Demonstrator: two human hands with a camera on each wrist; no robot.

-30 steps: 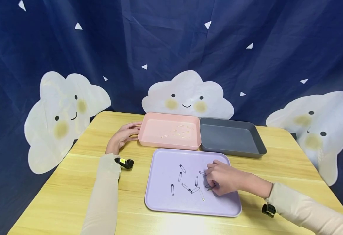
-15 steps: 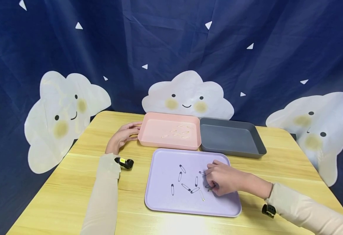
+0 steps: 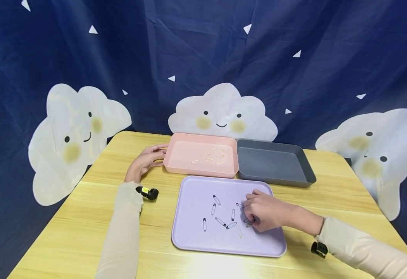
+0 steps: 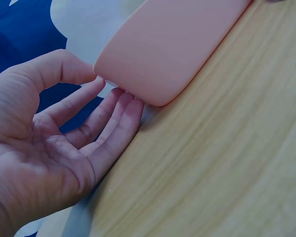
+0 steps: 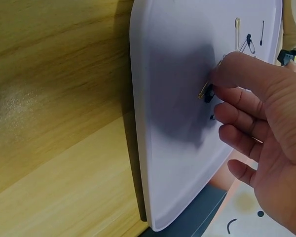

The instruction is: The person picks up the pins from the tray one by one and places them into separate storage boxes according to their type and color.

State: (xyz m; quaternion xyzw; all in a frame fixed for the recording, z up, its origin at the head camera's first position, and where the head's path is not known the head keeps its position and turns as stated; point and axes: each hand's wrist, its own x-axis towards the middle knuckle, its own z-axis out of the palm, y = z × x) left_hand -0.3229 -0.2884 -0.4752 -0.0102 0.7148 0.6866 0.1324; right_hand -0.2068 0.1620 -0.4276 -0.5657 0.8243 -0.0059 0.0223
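Observation:
My left hand [image 3: 147, 162] rests its fingertips against the outer end wall of the pink tray [image 3: 200, 171], fingers loosely extended. Several gold safety pins [image 3: 219, 157] lie inside that tray. Over the right part of the lilac tray [image 3: 193, 241], my right hand [image 3: 266, 211] pinches a gold safety pin [image 5: 203, 92] between thumb and forefinger, low against the surface. A black safety pin [image 5: 209, 94] lies right beside it, partly covered by the fingers. Several more black safety pins [image 3: 205, 225] are spread to the left, along with one loose gold safety pin [image 3: 240, 231].
A dark grey tray [image 3: 271, 161] stands against the pink tray's right side, behind the lilac tray. All three sit on a wooden table [image 3: 161, 232]. A blue curtain [image 3: 203, 46] with cloud prints hangs behind the table's far edge.
Both hands stay in nearly the same place. The gold pin end at my right fingertips shifts very slightly.

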